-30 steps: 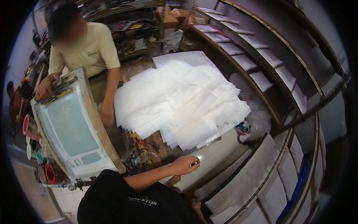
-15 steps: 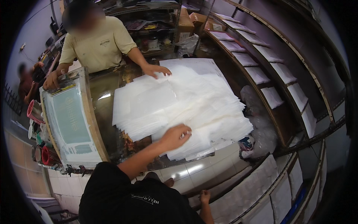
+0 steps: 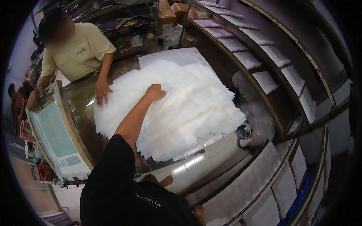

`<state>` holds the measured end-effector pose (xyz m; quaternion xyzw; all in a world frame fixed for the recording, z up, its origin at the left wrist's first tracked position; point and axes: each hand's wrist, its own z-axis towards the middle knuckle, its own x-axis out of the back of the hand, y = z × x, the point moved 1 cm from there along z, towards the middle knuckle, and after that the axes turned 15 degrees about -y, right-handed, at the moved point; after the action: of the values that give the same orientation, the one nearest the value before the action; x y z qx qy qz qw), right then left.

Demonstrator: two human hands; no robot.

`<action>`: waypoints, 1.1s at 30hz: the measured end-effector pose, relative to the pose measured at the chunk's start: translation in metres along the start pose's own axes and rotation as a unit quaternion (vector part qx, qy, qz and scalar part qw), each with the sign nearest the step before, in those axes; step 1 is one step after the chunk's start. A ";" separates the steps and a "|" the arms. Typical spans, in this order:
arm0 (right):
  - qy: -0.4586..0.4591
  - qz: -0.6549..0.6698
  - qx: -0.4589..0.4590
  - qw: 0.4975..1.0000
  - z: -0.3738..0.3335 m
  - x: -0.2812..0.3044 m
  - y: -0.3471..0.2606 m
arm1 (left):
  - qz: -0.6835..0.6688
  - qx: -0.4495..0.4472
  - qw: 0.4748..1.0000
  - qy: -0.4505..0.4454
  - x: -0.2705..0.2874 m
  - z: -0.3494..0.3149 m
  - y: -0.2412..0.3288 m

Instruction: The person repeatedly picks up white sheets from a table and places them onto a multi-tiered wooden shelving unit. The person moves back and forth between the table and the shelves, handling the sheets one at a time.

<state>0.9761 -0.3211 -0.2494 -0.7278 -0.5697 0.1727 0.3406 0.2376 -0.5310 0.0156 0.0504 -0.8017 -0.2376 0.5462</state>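
Observation:
A wide, fanned-out pile of thin white sheets [image 3: 181,113] covers much of the worktable. My left arm reaches across it, and my left hand [image 3: 155,92] rests on the upper middle of the pile with its fingers curled closed. Whatever lies inside those fingers is hidden. Low beside my body, well apart from the pile, hangs my right hand [image 3: 199,214]; its fingers do not show clearly. Across the table, a co-worker's hand [image 3: 102,90] lies at the pile's left edge, while the co-worker's other hand [image 3: 33,101] holds a screen printing frame [image 3: 75,128].
Racks [image 3: 279,113] holding white sheets stand on the right, with a lower rack [image 3: 241,188] near my right side. Clear plastic bags [image 3: 260,124] lie beside the table. Pots, including a red one [image 3: 46,171], line the left. Cardboard boxes [image 3: 166,17] sit at the back.
My left hand has moved farther away and leftward over the pile. The co-worker's hand has slid from the pile's top to its left edge, and the printing frame appears tilted lower. The view has shifted.

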 end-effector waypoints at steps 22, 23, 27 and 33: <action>0.172 -0.046 -0.021 0.984 -0.015 -0.110 -0.059 | 0.206 -0.190 0.960 0.014 -0.050 0.086 -0.082; 0.167 -0.025 -0.022 0.985 -0.017 -0.122 -0.068 | 0.342 -0.179 0.922 -0.032 -0.026 0.116 -0.120; 0.259 0.053 -0.006 0.964 -0.050 -0.163 -0.037 | 0.261 -0.301 0.915 -0.066 -0.030 0.124 -0.066; 0.262 0.130 0.069 0.954 -0.092 -0.207 -0.092 | 0.162 -0.384 0.909 -0.019 0.017 0.034 -0.043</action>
<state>0.9086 -0.5337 -0.1487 -0.7898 -0.3473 0.0574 0.5023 0.1926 -0.5637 0.0017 -0.2988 -0.6556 -0.4362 0.5391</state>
